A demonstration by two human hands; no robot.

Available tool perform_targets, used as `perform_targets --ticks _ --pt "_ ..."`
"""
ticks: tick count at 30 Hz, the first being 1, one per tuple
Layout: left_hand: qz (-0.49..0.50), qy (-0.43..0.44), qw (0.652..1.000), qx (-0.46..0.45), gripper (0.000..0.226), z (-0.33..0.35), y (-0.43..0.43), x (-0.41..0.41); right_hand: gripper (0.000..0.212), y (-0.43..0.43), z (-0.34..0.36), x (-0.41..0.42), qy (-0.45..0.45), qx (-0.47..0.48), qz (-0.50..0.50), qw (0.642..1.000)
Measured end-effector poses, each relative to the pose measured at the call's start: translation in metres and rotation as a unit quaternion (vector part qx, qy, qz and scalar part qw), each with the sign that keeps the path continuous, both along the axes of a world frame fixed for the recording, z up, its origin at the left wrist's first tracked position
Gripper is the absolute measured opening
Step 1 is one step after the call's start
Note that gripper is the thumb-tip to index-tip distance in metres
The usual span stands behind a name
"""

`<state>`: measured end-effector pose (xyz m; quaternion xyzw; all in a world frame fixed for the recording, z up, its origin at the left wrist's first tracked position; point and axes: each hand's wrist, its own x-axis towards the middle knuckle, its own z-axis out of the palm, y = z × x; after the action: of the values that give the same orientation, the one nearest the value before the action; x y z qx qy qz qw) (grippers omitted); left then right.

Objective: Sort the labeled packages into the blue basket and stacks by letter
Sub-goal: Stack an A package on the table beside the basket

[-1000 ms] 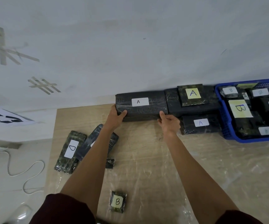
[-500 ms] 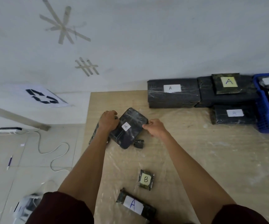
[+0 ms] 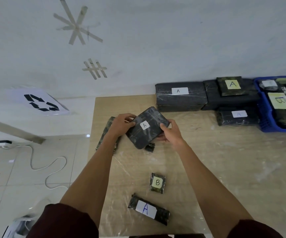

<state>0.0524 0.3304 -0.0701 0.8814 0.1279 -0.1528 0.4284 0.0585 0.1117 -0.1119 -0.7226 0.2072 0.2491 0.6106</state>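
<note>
1. My left hand (image 3: 121, 124) and right hand (image 3: 170, 133) grip the dark plastic-wrapped slab labelled A (image 3: 147, 128), tilted, front-left of the big black A-labelled block (image 3: 180, 100).
2. Best: keep the label up, land it squarely atop that block.

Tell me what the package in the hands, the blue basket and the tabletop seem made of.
The held package: dark contents wrapped in glossy clear film, judging by wrinkles and glints; its white label looks like paper. The blue basket: likely moulded plastic, with a slotted wall. The table: pale wood-look top, perhaps laminate, under a crinkled clear plastic sheet.
</note>
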Motion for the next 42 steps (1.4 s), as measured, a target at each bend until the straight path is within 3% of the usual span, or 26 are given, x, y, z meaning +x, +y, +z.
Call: perform_targets --ticks 6,10,17,21,25,29,34,39,42 --pt "0.067 -0.087 0.983 -0.149 0.029 0.024 -0.040 0.003 0.024 -0.044 0.032 -0.010 -0.020 0.104 -0.102 0.989" --pt "0.109 -0.060 0.966 -0.228 0.058 0.036 -0.082 0.004 0.032 -0.076 0.052 -0.009 -0.056 0.166 -0.136 0.975" --pt "0.101 -0.053 0.943 -0.314 0.080 0.055 -0.150 0.007 0.053 -0.154 0.092 -0.003 -0.114 0.055 -0.043 0.991" --pt "0.041 -0.045 0.956 -0.289 0.104 0.066 -0.196 0.005 0.077 -0.206 0.105 0.007 -0.189 0.108 0.008 0.976" --pt "0.090 -0.050 0.951 -0.290 0.136 0.082 -0.248 0.004 0.093 -0.244 0.112 0.022 -0.218 0.105 0.061 0.968" --pt "0.103 -0.112 0.959 -0.240 0.071 0.102 -0.291 0.007 0.082 -0.269 0.123 0.034 -0.245 0.104 0.052 0.962" --pt "0.107 -0.138 0.952 -0.253 0.077 0.108 -0.318 0.011 0.073 -0.292 0.127 0.041 -0.265 0.113 0.034 0.957" --pt "0.098 -0.152 0.952 -0.247 0.067 0.104 -0.323 0.014 0.061 -0.303 0.132 0.044 -0.270 0.128 0.045 0.953" --pt "0.098 -0.145 0.949 -0.264 0.058 0.107 -0.323 0.015 0.078 -0.303 0.135 0.043 -0.272 0.125 0.025 0.954"
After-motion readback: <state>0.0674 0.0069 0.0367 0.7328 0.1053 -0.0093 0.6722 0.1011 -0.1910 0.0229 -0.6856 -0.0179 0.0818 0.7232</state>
